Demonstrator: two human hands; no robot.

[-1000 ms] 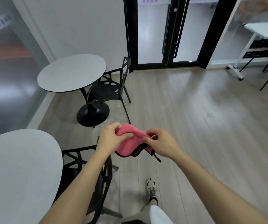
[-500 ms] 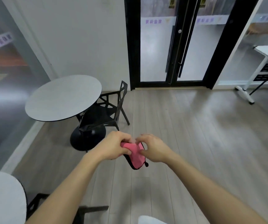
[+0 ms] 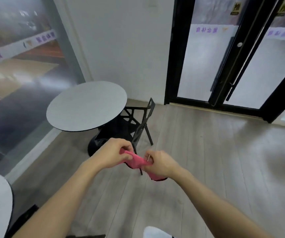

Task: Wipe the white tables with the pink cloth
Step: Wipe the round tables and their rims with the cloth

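Above wood floor (image 3: 207,160), pink cloth (image 3: 136,160) (bunched) stretches between both gripping hands.

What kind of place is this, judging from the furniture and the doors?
Probably a small café or office lounge: a round white table with a black chair beside it, black-framed glass doors with lettering, and a pale plank floor.

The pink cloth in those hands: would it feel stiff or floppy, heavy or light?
Probably floppy: the pink cloth bunches and sags between the left hand and the right hand. Likely light too, since both hands hold it up in the air by pinched edges.
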